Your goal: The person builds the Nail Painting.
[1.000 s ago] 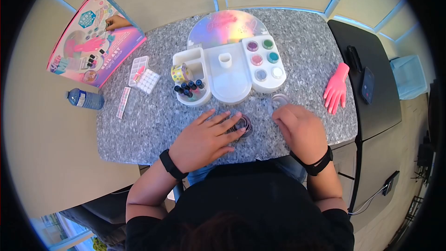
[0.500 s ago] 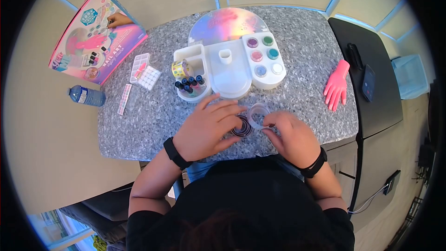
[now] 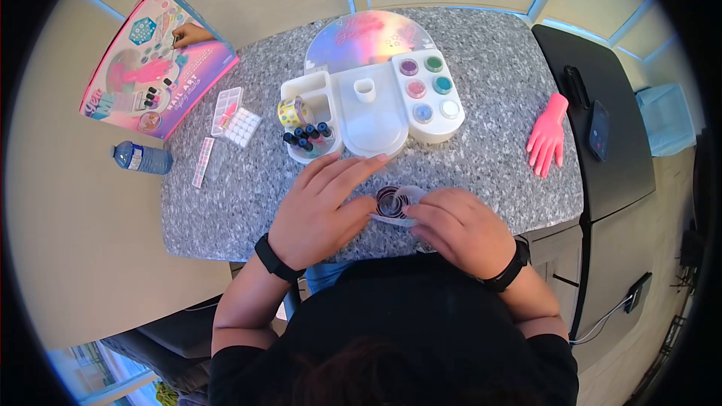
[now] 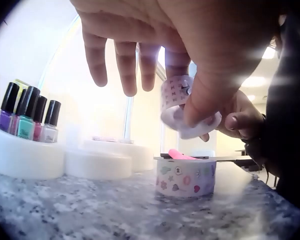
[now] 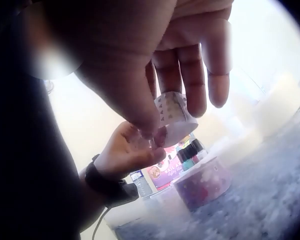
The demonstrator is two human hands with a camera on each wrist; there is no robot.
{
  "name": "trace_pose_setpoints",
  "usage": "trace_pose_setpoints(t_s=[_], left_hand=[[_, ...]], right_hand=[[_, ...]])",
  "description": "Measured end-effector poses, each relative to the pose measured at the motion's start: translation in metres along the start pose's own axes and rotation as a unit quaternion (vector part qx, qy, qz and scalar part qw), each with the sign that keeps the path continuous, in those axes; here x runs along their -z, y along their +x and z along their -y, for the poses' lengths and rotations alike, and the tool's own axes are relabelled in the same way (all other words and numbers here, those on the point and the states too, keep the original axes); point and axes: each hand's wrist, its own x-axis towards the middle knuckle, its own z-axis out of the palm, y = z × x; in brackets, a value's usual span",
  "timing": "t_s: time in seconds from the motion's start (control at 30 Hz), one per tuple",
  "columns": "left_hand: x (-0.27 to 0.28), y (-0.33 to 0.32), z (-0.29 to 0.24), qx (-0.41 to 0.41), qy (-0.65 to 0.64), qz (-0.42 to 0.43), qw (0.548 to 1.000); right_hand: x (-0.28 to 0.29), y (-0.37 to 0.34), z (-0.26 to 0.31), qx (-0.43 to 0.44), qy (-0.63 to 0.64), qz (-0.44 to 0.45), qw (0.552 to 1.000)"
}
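Observation:
Both hands meet over a ring-shaped roll of sticker tape (image 4: pixel 172 95), white with small printed figures, lifted off the table. My left hand (image 3: pixel 320 214) pinches one side of it between thumb and forefinger, the other fingers stretched out. On the opposite side, my right hand (image 3: pixel 470 229) grips its edge with thumb and fingers. Directly beneath stands another sticker roll (image 4: pixel 185 179), printed with colourful little shapes, resting on the speckled tabletop (image 3: pixel 489 180). From above, its dark coiled rings show through the lifted roll.
Ahead stands a white nail-art station (image 3: pixel 372 128) with nail polish bottles (image 3: pixel 307 137), a yellow patterned roll (image 3: pixel 293 111) and glitter pots (image 3: pixel 416 89). A pink model hand (image 3: pixel 547 135) lies right. A box (image 3: pixel 154 68), water bottle (image 3: pixel 141 158) and small cases (image 3: pixel 241 126) sit left.
My right hand has brought the clear-white sticker roll leftward, over the other roll. My left hand has left the lower roll and now pinches the lifted one.

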Motion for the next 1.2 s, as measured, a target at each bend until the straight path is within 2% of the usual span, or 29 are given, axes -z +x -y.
trace_pose_setpoints(t_s=[0.1,0.27,0.43,0.63,0.97,1.2], left_hand=[[-0.003,-0.007,0.003,0.002,0.010,-0.009,1.000],[-0.005,-0.016,0.007,0.007,0.015,0.009,1.000],[-0.003,-0.027,0.012,0.068,-0.013,0.055,0.996],[-0.006,-0.034,0.011,0.091,-0.003,0.069,0.994],[-0.012,-0.032,0.008,0.118,0.002,0.023,0.993],[-0.026,-0.023,0.007,0.186,0.005,0.009,0.982]], right_hand=[[-0.005,-0.006,-0.011,0.025,-0.035,0.020,0.999],[-0.003,-0.004,-0.009,-0.019,-0.029,0.056,0.998],[-0.007,-0.005,-0.009,-0.041,-0.002,0.083,0.996],[-0.009,0.001,-0.008,-0.035,-0.009,0.091,0.995],[-0.024,0.013,-0.008,-0.004,-0.029,0.073,0.997],[-0.030,0.022,-0.007,0.020,-0.043,0.075,0.996]])
